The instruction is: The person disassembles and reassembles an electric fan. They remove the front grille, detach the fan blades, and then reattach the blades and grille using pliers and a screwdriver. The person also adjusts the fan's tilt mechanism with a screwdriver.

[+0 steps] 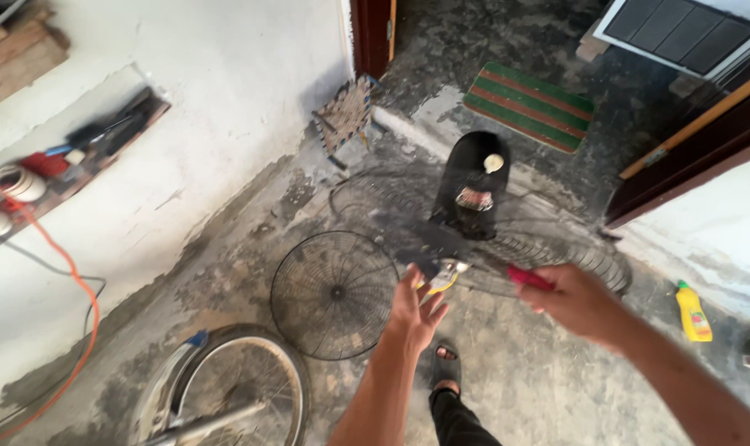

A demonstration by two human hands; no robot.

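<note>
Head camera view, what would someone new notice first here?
Probably the two hands at centre: the left hand open near a yellow-wired part, the right hand gripping a red-handled tool. Just beyond them a black fan motor stands on the concrete floor, with a round wire fan guard lying to its left.

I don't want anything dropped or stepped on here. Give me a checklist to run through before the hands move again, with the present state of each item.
1. Right hand grips the red-handled tool: ok.
2. Left hand reaches the small metal part with yellow wire: touching or just short, cannot tell.
3. Black fan motor housing upright on the concrete floor: ok.
4. Round black wire fan guard lies flat, apart from both hands: ok.
5. Sandalled foot apart from the guard: ok.
6. Tool tip type: cannot tell, blurred.
</note>
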